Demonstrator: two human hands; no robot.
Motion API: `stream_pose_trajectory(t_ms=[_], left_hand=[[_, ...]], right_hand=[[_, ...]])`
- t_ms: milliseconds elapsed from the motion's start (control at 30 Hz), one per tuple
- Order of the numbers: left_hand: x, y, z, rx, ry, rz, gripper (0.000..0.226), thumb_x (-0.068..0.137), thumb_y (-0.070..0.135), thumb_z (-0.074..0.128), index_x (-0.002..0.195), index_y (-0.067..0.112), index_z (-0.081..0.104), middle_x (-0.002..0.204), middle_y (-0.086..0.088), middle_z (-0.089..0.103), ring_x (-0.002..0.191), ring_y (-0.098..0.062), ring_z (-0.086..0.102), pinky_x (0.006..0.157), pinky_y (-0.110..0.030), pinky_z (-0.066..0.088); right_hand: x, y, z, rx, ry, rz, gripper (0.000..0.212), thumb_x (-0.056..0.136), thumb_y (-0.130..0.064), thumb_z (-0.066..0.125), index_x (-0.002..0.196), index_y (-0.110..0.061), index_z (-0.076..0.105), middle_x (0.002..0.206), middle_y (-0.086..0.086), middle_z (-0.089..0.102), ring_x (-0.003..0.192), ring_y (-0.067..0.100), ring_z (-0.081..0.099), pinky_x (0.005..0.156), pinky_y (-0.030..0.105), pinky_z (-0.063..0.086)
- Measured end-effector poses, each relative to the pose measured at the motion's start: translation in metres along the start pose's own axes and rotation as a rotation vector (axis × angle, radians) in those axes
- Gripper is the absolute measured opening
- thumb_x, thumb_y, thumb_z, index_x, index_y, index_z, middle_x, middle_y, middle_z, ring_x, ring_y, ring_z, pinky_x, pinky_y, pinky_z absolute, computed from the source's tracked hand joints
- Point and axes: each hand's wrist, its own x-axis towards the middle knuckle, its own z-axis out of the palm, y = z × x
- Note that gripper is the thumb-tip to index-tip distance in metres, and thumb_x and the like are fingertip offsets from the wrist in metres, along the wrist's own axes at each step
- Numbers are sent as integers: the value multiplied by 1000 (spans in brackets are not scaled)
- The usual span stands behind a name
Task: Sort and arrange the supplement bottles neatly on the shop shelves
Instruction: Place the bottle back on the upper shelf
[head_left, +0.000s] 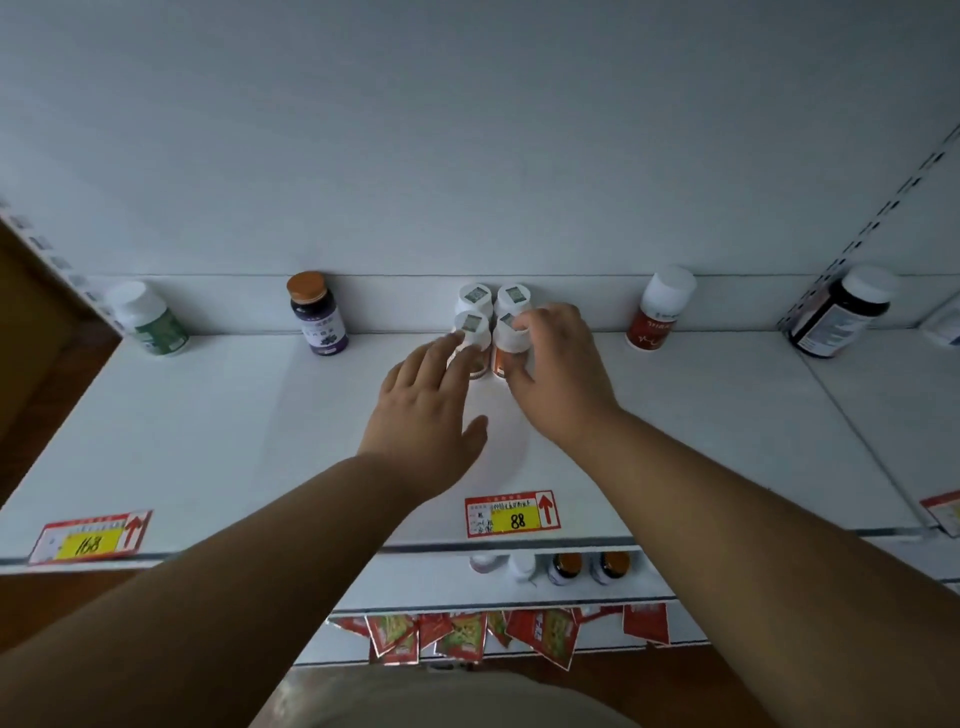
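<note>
White shelving fills my view, the shelf (675, 441) running wide under a blank back panel; at its centre, against the back wall, four white-capped bottles stand in a tight two-by-two block, and my hands are on the front pair; my right hand (558, 371) curls round the front-right bottle (508, 343), fingertips over the cap and thumb low on its orange label, clamped on it; my left hand (428, 397) lies flat, fingers straight, their tips touching the side of the front-left bottle (474, 332), gripping nothing; every bottle here stands upright, long axis vertical, cap up, the QR stickers facing me; the risk, as I judge it, is the crowding: a sideways nudge from my left fingertips could tip the front-left bottle into the rear pair (493, 297), and a twist of my right wrist could drag its neighbour out of line; the purple bottle (318, 317) at ten o'clock from the cluster and the red bottle (657, 312) at two o'clock stand well apart, safe from either hand; the price tag (511, 514) sits at six o'clock on the shelf lip.
</note>
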Motion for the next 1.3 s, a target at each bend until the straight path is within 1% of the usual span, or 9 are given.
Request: stream_pose_trajectory(t_ms=[200, 433, 600, 733, 800, 900, 1033, 1200, 1300], left_hand=[[-62, 20, -7, -52, -36, -183, 66, 92, 46, 53, 150, 26, 26, 154, 4, 34, 142, -20, 29, 117, -39, 23], [-120, 3, -26, -97, 9, -153, 65, 91, 45, 54, 148, 26, 30, 148, 2, 43, 136, -21, 36, 114, -39, 29], [-163, -42, -44, -128, -3, -12, 58, 89, 42, 57, 143, 25, 41, 140, 1, 50, 128, -23, 44, 107, -40, 37], [-216, -80, -38, -179, -18, 24, 53, 89, 46, 47, 139, 27, 49, 138, 2, 52, 128, -22, 45, 105, -42, 38], [-239, -95, -24, -241, -42, -24, 52, 89, 43, 51, 139, 26, 50, 135, 1, 54, 125, -24, 48, 103, -43, 40], [-257, -112, 8, -299, -97, -94, 54, 88, 40, 55, 140, 28, 48, 132, -2, 55, 120, -26, 51, 99, -43, 43], [-260, -121, 60, -299, -188, -153, 59, 87, 44, 49, 144, 31, 42, 134, -3, 54, 121, -27, 50, 100, -44, 42], [-245, -129, 154, -355, -208, -275, 61, 86, 43, 48, 146, 34, 37, 137, -2, 52, 122, -27, 49, 101, -45, 41], [-233, -138, 211, -363, -194, -302, 62, 89, 46, 48, 148, 37, 31, 141, 0, 49, 126, -25, 47, 104, -44, 40]], right_hand=[[-35, -18, -19, 109, 37, -104, 30, 89, -25, 67, 112, -12, 54, 118, 10, 55, 106, 26, 53, 88, 44, 52], [-93, -83, -42, 160, 51, -156, 29, 91, -29, 62, 116, -14, 57, 118, 4, 58, 106, 21, 54, 89, 40, 50], [-137, -143, -29, 184, 119, -68, 23, 90, -25, 63, 109, -14, 56, 112, -1, 54, 101, 18, 53, 84, 34, 46], [-187, -184, 2, 204, -4, 28, 21, 94, -29, 59, 113, -22, 51, 107, -17, 41, 99, 6, 50, 79, 22, 46], [-210, -191, 19, 189, -70, 61, 23, 94, -30, 59, 115, -23, 52, 108, -17, 47, 103, 4, 50, 84, 19, 44], [-234, -186, 48, 141, -164, 94, 25, 93, -30, 62, 116, -21, 55, 111, -9, 57, 105, 5, 52, 86, 18, 44], [-242, -161, 100, 113, -305, 177, 33, 92, -31, 64, 122, -24, 53, 121, -8, 53, 108, 4, 53, 76, 4, 35], [-225, -93, 200, 90, -341, 219, 39, 90, -31, 67, 126, -25, 52, 130, -3, 52, 114, 12, 55, 88, 20, 46], [-210, -47, 260, 33, -376, 215, 43, 91, -34, 65, 130, -27, 49, 133, -2, 50, 115, 14, 55, 86, 21, 45]])
